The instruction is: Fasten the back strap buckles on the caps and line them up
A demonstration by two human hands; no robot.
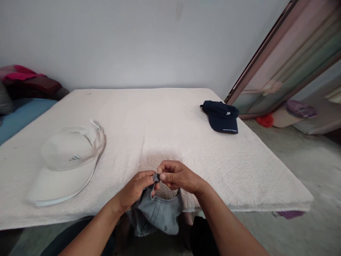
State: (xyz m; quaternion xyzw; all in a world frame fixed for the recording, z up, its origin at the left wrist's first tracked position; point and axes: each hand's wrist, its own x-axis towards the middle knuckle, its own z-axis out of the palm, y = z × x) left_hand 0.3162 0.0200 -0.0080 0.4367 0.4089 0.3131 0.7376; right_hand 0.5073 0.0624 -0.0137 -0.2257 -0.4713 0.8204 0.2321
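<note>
A grey cap (160,214) hangs at the front edge of the mattress, its back opening towards me. My left hand (140,186) is closed on the cap's adjuster strap (156,178), thumb on top. My right hand (178,175) pinches the other side of that strap between thumb and forefinger, close against the left fingertips. To the left lies a cream cap (70,149) with a small striped logo, its brim facing me. Farther off on the right sits a dark navy cap (220,115) with white lettering.
The caps are on a pale textured mattress (165,117) against a grey wall (138,42). A pink-framed sliding door (282,60) stands on the right, with a red item (265,120) on the floor. Blue bedding (26,112) and pink cloth (22,73) lie at far left.
</note>
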